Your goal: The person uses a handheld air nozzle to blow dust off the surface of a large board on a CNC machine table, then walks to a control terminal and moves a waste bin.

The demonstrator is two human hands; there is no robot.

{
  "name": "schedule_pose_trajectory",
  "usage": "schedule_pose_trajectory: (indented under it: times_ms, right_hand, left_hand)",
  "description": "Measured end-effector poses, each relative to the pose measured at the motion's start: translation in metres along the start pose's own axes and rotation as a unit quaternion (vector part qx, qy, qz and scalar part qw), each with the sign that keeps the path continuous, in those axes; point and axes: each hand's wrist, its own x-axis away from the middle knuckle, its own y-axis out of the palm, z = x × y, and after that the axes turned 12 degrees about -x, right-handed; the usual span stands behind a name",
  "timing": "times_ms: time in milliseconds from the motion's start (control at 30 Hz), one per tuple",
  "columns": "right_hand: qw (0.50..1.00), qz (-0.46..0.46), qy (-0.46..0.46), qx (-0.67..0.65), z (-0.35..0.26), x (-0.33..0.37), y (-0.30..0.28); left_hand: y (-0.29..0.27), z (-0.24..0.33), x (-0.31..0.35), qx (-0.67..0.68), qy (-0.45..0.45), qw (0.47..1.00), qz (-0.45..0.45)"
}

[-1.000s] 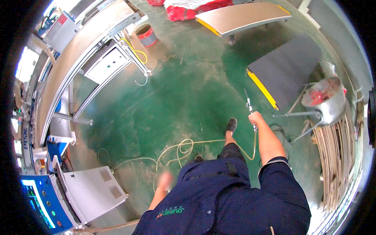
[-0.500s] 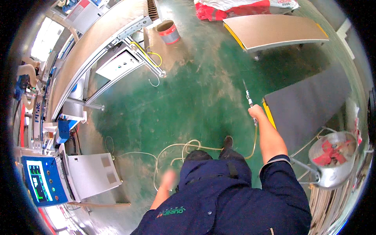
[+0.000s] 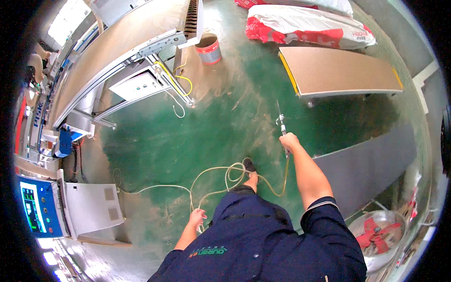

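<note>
My right hand (image 3: 290, 142) is closed around the handle of an air blow gun (image 3: 282, 123), whose thin nozzle points away from me over the green floor. A pale, see-through air hose (image 3: 283, 191) hangs from the gun's lower end and loops across the floor by my foot. Low on the left, my left hand (image 3: 198, 217) has its fingers curled round strands of that hose, which run down to it and show again just below. Part of the grip is hidden by the fingers.
A metal-framed machine table (image 3: 136, 52) stands far left, with a red-and-grey bucket (image 3: 208, 49) beside it. A control cabinet with a blue screen panel (image 3: 41, 207) is near left. To the right are a brown-topped board (image 3: 338, 70), a dark grey board (image 3: 366, 167), wrapped bundles (image 3: 310, 26) and a fan (image 3: 378, 235).
My view has shifted as I step forward, one foot now further ahead. The blow gun has moved left in view. My left hand, blurred before, now shows curled fingers by the hose.
</note>
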Motion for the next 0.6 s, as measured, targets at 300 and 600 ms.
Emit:
schedule_pose_trajectory:
  times_ms: [300, 600]
  right_hand:
    - [0.995, 0.080, -0.020, -0.049, -0.077, -0.115, -0.107]
    - [0.999, 0.020, -0.039, 0.000, -0.205, -0.186, -0.132]
  left_hand:
    - [0.008, 0.157, -0.049, 0.049, 0.027, 0.998, -0.033]
    - [-0.007, 0.247, -0.075, 0.035, 0.001, 0.999, 0.009]
